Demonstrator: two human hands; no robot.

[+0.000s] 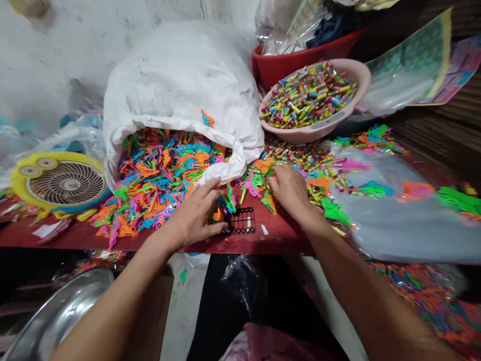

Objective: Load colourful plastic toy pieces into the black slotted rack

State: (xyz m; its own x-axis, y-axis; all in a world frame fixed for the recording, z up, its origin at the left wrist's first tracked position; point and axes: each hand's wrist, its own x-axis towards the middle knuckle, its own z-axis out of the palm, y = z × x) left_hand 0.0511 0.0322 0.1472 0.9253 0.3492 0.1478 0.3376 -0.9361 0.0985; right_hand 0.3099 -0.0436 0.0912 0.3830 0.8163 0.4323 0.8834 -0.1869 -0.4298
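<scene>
The left grip (195, 213) is resting spread open beside a heap of bright plastic pieces (158, 175) spilling from a white sack (180, 75) onto the red table (278, 235); the right grip (289, 193) is curling among loose pieces (268, 200), its hold impossible to tell.

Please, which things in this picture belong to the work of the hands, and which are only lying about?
Belong to the work:
left hand
right hand
bright multicoloured plastic pieces
white woven sack
pink plastic basin

Lying about:
round yellow fan
red plastic tub
steel bowl
</scene>
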